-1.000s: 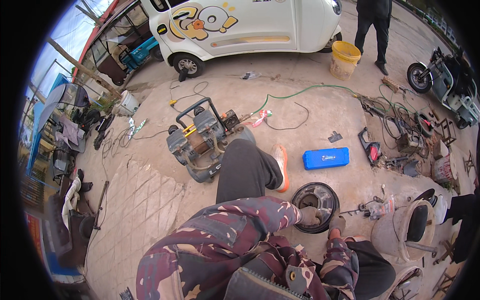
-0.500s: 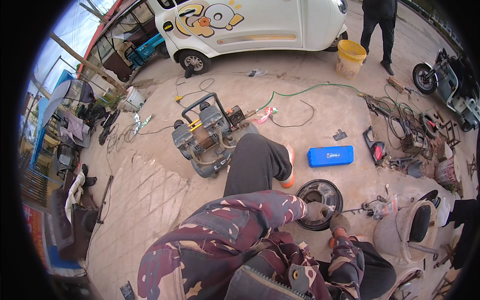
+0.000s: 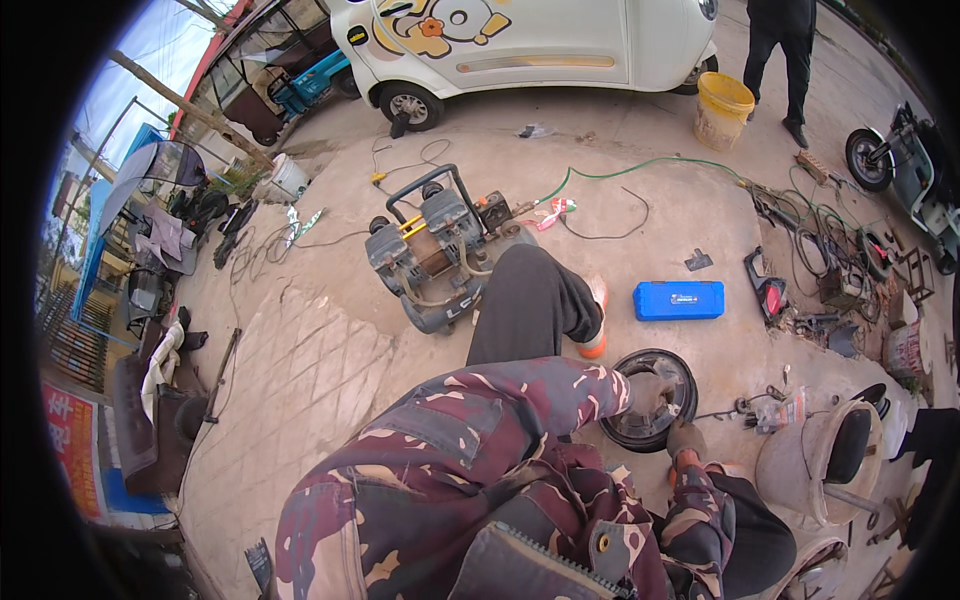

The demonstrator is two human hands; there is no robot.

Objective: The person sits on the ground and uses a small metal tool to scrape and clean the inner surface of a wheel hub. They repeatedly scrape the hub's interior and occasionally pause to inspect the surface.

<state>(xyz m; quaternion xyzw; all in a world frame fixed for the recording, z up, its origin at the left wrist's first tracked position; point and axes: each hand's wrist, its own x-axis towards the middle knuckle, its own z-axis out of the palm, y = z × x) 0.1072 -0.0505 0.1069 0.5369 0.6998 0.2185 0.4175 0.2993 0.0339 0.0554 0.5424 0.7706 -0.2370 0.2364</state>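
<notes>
A small black wheel [image 3: 612,432] with a dark metal rim lies flat on the concrete by my shoe. Reaching into its middle is my gloved left hand [image 3: 654,390], over the hub; its fingers blend with the dark rim and are hard to make out. My gloved right hand [image 3: 687,438] is closed at the wheel's near right edge, fingers curled against it. A blue case [image 3: 679,300], shut, lies just beyond the wheel. To the left of the case, past my knee, stands a grey air compressor [image 3: 440,250] with a carrying handle.
On the right stand a dirty white bucket [image 3: 797,468] and loose tools beside a plastic bag [image 3: 785,411]. Tangled hoses [image 3: 815,225] lie farther off. A yellow bucket [image 3: 722,112], a white van [image 3: 540,50], a standing person [image 3: 780,60] and a scooter [image 3: 905,175] are beyond.
My left hand has moved farther over the wheel's middle, and its fingers now point more inward. My right hand stays at the wheel's edge. The whole view has shifted slightly.
</notes>
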